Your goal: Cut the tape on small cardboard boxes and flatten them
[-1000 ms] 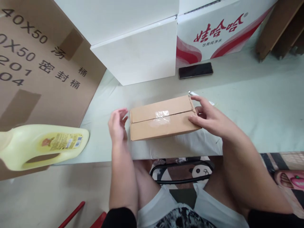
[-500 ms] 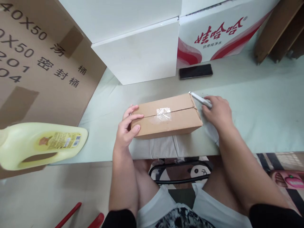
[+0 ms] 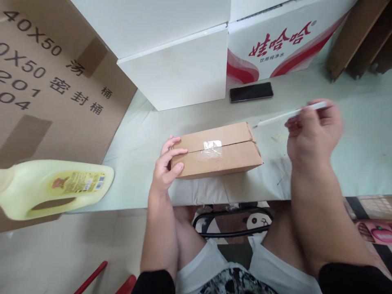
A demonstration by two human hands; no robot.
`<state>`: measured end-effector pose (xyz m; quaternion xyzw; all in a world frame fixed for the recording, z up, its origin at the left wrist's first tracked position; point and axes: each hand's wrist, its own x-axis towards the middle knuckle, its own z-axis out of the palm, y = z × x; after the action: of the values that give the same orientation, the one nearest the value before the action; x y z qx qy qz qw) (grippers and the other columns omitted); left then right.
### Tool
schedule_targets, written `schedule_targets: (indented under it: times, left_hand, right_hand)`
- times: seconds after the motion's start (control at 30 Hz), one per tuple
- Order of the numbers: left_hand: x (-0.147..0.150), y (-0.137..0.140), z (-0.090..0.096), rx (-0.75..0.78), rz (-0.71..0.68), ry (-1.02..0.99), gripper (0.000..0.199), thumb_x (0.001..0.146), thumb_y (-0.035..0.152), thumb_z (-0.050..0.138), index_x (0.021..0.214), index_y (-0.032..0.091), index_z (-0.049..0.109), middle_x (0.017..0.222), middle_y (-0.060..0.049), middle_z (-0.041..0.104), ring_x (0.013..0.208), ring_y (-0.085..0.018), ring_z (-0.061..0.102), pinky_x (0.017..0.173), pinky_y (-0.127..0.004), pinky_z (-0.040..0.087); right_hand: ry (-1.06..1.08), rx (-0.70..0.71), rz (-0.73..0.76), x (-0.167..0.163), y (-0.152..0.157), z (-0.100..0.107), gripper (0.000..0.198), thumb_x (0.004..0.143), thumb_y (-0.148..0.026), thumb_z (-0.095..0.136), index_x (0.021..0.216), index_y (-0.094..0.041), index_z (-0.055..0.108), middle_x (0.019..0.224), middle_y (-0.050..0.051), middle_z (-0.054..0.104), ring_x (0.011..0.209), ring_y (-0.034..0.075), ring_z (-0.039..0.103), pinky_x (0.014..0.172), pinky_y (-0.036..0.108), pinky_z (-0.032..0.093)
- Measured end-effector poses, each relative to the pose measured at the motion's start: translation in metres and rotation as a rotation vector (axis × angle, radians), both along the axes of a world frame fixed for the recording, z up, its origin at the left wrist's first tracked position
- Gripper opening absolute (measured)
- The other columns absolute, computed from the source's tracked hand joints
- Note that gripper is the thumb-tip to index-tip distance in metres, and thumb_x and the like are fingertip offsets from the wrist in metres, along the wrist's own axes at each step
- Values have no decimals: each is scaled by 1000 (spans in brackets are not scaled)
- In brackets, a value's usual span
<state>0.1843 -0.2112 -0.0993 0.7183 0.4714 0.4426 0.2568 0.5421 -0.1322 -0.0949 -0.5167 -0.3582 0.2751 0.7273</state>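
A small brown cardboard box (image 3: pixel 232 157) lies on the cloth-covered table, a piece of clear tape (image 3: pixel 212 148) across the seam on its top. My left hand (image 3: pixel 167 165) grips its left end, fingers over the top and thumb on the near side. At the right end the seam shows a narrow gap. My right hand (image 3: pixel 315 128), blurred by motion, is closed around a slim white box cutter (image 3: pixel 275 119). The cutter's tip points left and is just off the box's far right corner; the blade is smeared.
A black phone (image 3: pixel 251 92) lies before white boxes (image 3: pixel 174 69) and a red-and-white carton (image 3: pixel 272 51). On the left stand a large brown carton (image 3: pixel 101 122) and a pale yellow bottle (image 3: pixel 107 173). Brown cardboard pieces (image 3: pixel 343 49) stand at the back right.
My right hand has lifted away from the box's right end, moving right and back with the box cutter and turning. My left hand keeps its grip on the box, which has hardly moved.
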Motion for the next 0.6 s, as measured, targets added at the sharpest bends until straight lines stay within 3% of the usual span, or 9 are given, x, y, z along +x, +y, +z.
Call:
schedule_targets:
  times: [0.1, 0.2, 0.27, 0.37, 0.47, 0.6]
  left_hand:
    - [7, -1, 1, 43, -27, 59, 35, 93, 55, 65, 115, 29, 75, 146, -9, 58, 149, -34, 44, 127, -65, 27]
    - [18, -2, 3, 86, -59, 130, 36, 96, 55, 61, 117, 30, 75, 145, -9, 56, 146, -32, 47, 128, -64, 27]
    - [26, -3, 4, 100, -84, 168, 36, 98, 54, 58, 120, 31, 74, 147, -9, 54, 145, -31, 47, 129, -63, 26]
    - [35, -4, 6, 101, -98, 207, 37, 100, 54, 54, 122, 31, 74, 147, -9, 52, 146, -30, 46, 130, -62, 26]
    - [38, -4, 6, 105, -108, 215, 38, 101, 54, 53, 123, 31, 73, 145, -8, 53, 146, -28, 46, 130, -60, 27]
    - [37, -4, 5, 123, -108, 203, 37, 101, 54, 53, 123, 32, 73, 145, -8, 53, 146, -28, 46, 129, -60, 28]
  right_hand:
    - [54, 226, -103, 0, -12, 25, 24, 74, -39, 69, 78, -27, 49, 62, -8, 47, 45, 9, 49, 44, 26, 43]
    - [-52, 319, 5, -10, -37, 50, 38, 83, -56, 72, 77, -26, 50, 69, -5, 61, 47, 10, 57, 40, 25, 44]
    - [-86, 311, 179, -21, -53, 60, 40, 82, -57, 79, 83, -26, 54, 74, -4, 70, 48, 12, 61, 40, 26, 48]
    - [-108, 250, 350, -37, -68, 64, 32, 85, -45, 81, 91, -24, 58, 81, 0, 78, 52, 13, 67, 43, 26, 56]
    - [-175, 161, 367, -43, -70, 60, 22, 91, -37, 77, 95, -22, 61, 83, 2, 81, 53, 11, 69, 46, 21, 58]
    - [-260, 28, 379, -43, -69, 58, 20, 92, -38, 75, 94, -22, 62, 85, 2, 82, 56, 12, 73, 49, 19, 60]
